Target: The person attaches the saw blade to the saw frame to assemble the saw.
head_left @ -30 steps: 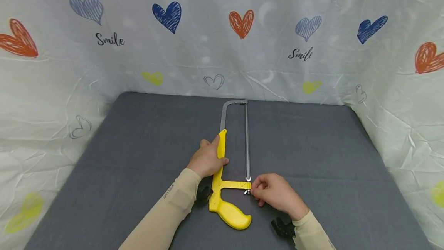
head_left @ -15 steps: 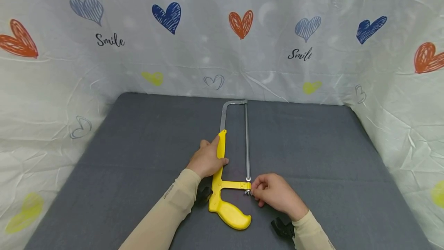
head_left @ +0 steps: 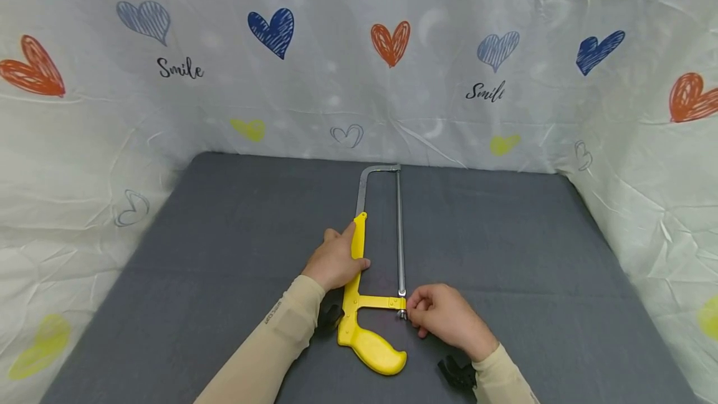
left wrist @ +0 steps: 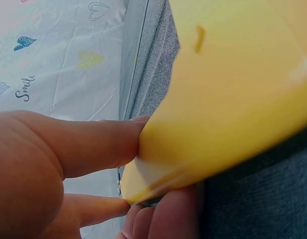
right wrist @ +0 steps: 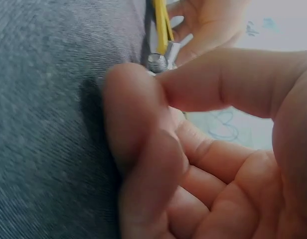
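A hacksaw (head_left: 374, 353) with a yellow handle and a silver bow lies on the grey cloth, its grip towards me. Its blade (head_left: 400, 235) runs along the right side, parallel to the frame. My left hand (head_left: 333, 259) grips the yellow part of the frame, thumb on one side; the left wrist view shows the fingers around this yellow body (left wrist: 218, 114). At the blade's near end sits a small metal wing nut (head_left: 402, 315). Thumb and forefinger of my right hand (head_left: 445, 317) pinch at it, and they partly cover the wing nut (right wrist: 156, 62) in the right wrist view.
A dark grey cloth (head_left: 252, 217) covers the table. White sheeting (head_left: 336, 92) with printed hearts hangs behind and along both sides. A black wrist camera mount (head_left: 457, 373) hangs beneath the right wrist, close over the cloth.
The wing nut has turned between my right fingertips, its wings now at a different angle. The hacksaw and my left hand hold their place; the head view has shifted slightly.
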Tool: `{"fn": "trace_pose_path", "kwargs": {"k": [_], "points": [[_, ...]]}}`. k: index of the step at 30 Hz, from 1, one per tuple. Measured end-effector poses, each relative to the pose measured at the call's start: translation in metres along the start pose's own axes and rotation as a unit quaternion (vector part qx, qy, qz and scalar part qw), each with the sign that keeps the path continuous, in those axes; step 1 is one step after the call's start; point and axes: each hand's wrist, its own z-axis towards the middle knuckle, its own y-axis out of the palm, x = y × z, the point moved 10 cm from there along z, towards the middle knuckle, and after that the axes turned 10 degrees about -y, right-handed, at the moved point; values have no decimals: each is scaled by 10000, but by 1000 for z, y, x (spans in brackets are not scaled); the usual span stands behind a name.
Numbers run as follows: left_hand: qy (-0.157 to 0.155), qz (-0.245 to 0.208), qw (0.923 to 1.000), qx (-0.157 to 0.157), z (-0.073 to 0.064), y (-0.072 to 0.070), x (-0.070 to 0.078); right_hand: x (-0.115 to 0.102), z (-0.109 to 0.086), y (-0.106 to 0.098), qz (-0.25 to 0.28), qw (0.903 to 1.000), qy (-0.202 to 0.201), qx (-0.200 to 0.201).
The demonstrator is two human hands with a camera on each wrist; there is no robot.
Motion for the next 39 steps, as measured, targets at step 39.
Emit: {"fn": "trace_pose_path", "kwargs": {"k": [39], "points": [[14, -17, 10000, 25, 1, 0, 0, -11, -2, -1, -993, 9935, 134, 540]]}}
